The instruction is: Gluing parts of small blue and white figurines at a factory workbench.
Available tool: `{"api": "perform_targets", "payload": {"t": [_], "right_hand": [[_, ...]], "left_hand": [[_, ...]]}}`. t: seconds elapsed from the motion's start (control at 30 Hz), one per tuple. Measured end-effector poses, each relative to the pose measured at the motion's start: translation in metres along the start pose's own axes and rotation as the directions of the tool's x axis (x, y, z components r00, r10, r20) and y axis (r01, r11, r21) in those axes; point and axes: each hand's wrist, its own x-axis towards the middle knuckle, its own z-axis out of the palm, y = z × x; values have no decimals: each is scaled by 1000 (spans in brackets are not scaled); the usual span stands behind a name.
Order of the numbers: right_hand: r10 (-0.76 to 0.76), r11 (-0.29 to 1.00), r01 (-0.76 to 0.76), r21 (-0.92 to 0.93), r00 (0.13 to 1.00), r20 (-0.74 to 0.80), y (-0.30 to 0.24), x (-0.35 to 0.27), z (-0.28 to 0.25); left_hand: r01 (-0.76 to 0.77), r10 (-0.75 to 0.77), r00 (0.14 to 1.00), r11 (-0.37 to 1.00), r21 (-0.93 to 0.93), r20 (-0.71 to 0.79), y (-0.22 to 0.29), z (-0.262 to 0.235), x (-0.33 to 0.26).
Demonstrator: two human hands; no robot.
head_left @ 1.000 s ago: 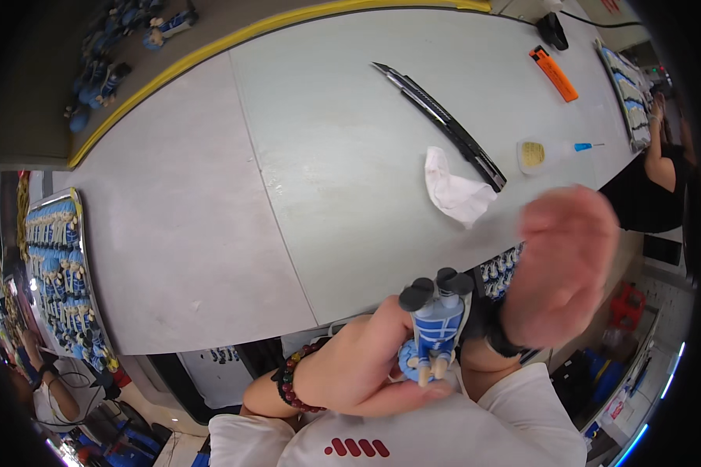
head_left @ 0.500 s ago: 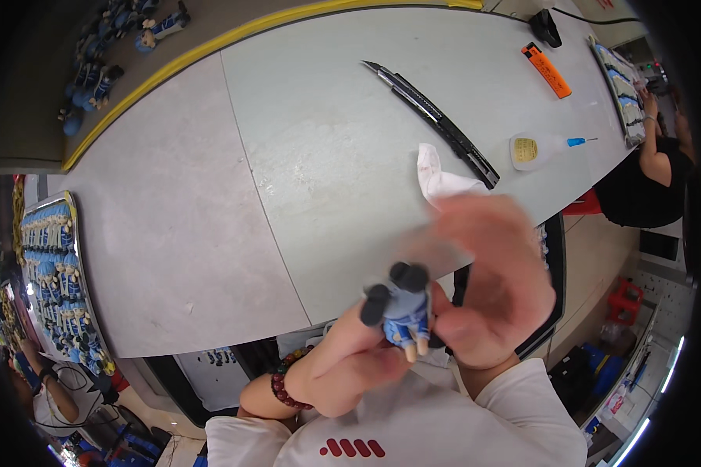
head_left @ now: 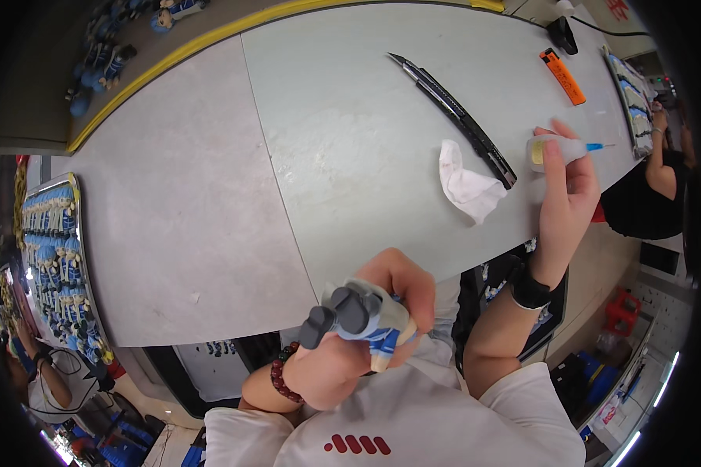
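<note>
A small figurine (head_left: 375, 317) in blue and grey, with dark rounded parts, is held in my left hand (head_left: 329, 375) in front of my chest. The fingers wrap round it, hiding some of its body. Over the right side of the table, my right hand (head_left: 570, 201) has its thumb and fingers round a small translucent bottle (head_left: 574, 148) with a blue needle tip pointing right. A crumpled white cloth (head_left: 469, 188) lies left of that hand. Beside the cloth rests a black utility knife (head_left: 463, 124), its blade end pointing away to the left.
An orange case (head_left: 562, 78) and a black holder (head_left: 562, 36) sit at the far right. At the left edge is a metal tray (head_left: 80, 237) of similar figurines. More figurines (head_left: 105, 66) lie beyond a yellow strip (head_left: 163, 82). Co-workers are at both sides.
My right hand has left the figurine, reached out to the right and closed round the bottle. My left hand has kept the figurine, now turned and shifted slightly left.
</note>
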Motion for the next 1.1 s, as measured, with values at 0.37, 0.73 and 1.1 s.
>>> {"api": "perform_targets", "payload": {"t": [0.37,0.73,1.1], "right_hand": [[-202,512,-37,858,966,162,-50,-52,-3],[-334,508,79,858,936,112,-73,-68,-12],[-387,707,229,669,917,94,-80,-73,4]], "left_hand": [[-5,12,1000,970,-245,27,2,6,-2],[-91,92,994,996,18,-54,1,14,1],[-71,85,990,990,120,-113,1,17,-2]]}}
